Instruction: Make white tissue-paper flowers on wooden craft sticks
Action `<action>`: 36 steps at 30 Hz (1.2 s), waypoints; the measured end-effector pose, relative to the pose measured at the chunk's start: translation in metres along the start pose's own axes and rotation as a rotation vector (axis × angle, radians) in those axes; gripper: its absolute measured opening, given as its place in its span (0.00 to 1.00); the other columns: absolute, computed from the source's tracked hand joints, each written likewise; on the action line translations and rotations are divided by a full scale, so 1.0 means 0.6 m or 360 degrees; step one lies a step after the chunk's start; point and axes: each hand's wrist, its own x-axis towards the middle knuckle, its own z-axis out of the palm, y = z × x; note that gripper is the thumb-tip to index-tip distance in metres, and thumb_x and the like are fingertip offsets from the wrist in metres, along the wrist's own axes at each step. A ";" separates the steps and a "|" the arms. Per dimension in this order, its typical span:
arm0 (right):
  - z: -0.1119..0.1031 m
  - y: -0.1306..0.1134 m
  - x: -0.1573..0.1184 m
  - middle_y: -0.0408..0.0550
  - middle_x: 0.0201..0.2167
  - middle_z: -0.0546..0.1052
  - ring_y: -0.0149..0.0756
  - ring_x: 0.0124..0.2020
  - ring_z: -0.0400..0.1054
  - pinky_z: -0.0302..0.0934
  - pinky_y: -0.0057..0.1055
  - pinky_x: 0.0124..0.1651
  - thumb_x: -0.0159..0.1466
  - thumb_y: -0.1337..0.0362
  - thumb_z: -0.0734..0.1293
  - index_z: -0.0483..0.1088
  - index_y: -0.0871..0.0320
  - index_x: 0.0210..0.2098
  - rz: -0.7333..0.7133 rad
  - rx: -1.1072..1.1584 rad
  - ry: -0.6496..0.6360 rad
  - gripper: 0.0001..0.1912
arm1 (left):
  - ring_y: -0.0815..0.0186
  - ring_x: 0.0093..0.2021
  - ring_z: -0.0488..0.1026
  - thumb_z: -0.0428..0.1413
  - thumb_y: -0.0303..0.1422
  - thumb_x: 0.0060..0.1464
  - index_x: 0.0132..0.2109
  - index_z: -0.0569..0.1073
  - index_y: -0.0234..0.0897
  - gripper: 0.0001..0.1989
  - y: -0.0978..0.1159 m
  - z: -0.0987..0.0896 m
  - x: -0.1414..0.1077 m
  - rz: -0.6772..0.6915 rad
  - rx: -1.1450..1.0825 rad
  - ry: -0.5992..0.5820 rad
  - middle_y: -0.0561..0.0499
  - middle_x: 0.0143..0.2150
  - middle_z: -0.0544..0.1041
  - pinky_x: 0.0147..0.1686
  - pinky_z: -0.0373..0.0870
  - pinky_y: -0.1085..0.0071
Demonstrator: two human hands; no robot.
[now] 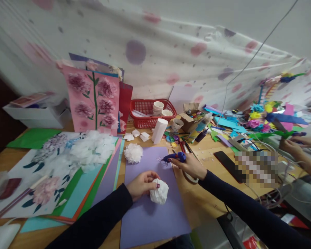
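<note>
Pinched in my left hand is a crumpled white paper flower, held above a purple sheet. My right hand grips a blue glue gun, its nozzle pointing left over the sheet's upper part. The gun's tip is apart from the paper flower. A fluffy white paper pompom flower lies at the purple sheet's upper left corner. Part of my right fingers is hidden behind the gun's handle.
Coloured sheets with white tissue paper cover the left. Behind stand a pink flower card, a red basket and a white roll. A black phone lies right, near cables. Another person's hands work at far right.
</note>
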 end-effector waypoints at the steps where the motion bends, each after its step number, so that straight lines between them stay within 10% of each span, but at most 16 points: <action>1: -0.001 0.001 0.000 0.43 0.18 0.70 0.33 0.22 0.63 0.53 0.28 0.26 0.60 0.44 0.62 0.77 0.58 0.30 0.0012 -0.0011 0.0025 0.23 | 0.66 0.32 0.74 0.70 0.36 0.29 0.35 0.67 0.34 0.26 0.000 0.000 0.000 0.0000 -0.0003 -0.0001 0.45 0.36 0.79 0.31 0.65 0.72; 20: -0.003 -0.002 0.011 0.45 0.26 0.79 0.36 0.28 0.71 0.60 0.28 0.32 0.61 0.47 0.63 0.78 0.55 0.38 -0.0024 0.0029 0.0072 0.21 | 0.68 0.30 0.73 0.70 0.36 0.29 0.36 0.67 0.34 0.26 -0.005 -0.002 0.004 0.0008 -0.0026 -0.0013 0.45 0.36 0.79 0.31 0.65 0.73; 28: -0.007 -0.013 0.013 0.46 0.20 0.76 0.36 0.24 0.70 0.60 0.30 0.31 0.61 0.44 0.60 0.70 0.57 0.21 0.0112 0.0123 0.0000 0.25 | 0.67 0.31 0.73 0.69 0.35 0.31 0.35 0.67 0.35 0.24 -0.001 0.000 0.000 0.0017 0.0008 -0.0019 0.46 0.35 0.79 0.31 0.65 0.72; 36: -0.002 -0.010 0.015 0.45 0.23 0.76 0.35 0.26 0.68 0.59 0.29 0.30 0.61 0.47 0.62 0.77 0.57 0.35 0.0055 0.0074 0.0016 0.21 | 0.68 0.31 0.73 0.69 0.35 0.30 0.35 0.67 0.35 0.25 0.003 0.003 -0.002 0.0010 0.0010 0.0000 0.47 0.35 0.79 0.31 0.64 0.72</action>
